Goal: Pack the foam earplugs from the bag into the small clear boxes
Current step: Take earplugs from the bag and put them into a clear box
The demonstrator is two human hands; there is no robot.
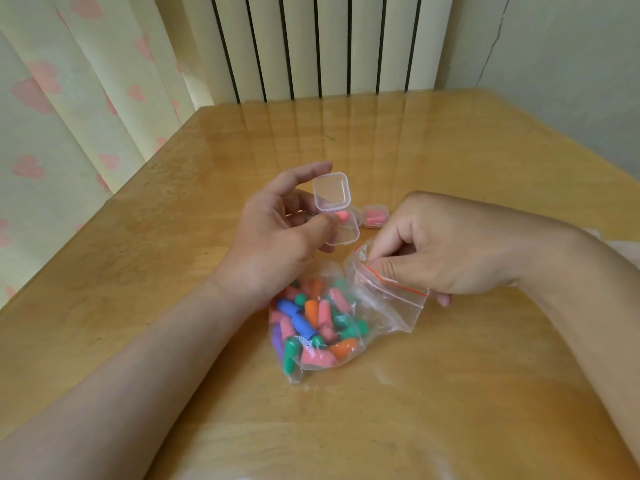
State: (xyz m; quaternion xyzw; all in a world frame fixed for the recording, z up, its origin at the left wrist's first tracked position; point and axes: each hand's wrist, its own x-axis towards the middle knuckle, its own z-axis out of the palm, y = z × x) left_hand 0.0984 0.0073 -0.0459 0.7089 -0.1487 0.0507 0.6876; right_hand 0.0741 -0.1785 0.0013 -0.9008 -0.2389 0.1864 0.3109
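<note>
A clear zip bag (384, 306) lies on the wooden table (450, 161), holding several foam earplugs (311, 327) in blue, pink, orange, green and purple. My right hand (440, 247) pinches the bag's open, red-lined mouth. My left hand (277, 237) holds a small clear box (341, 230) above the bag, thumb on its near rim. The box's hinged lid (330, 190) stands open, and a pink earplug (341, 216) lies inside. A second small clear box (374, 216) with pink earplugs sits on the table just behind.
A radiator (329, 46) stands behind the table's far edge. A curtain with pink hearts (69, 98) hangs along the left side. A pale object (623, 251) shows at the right edge.
</note>
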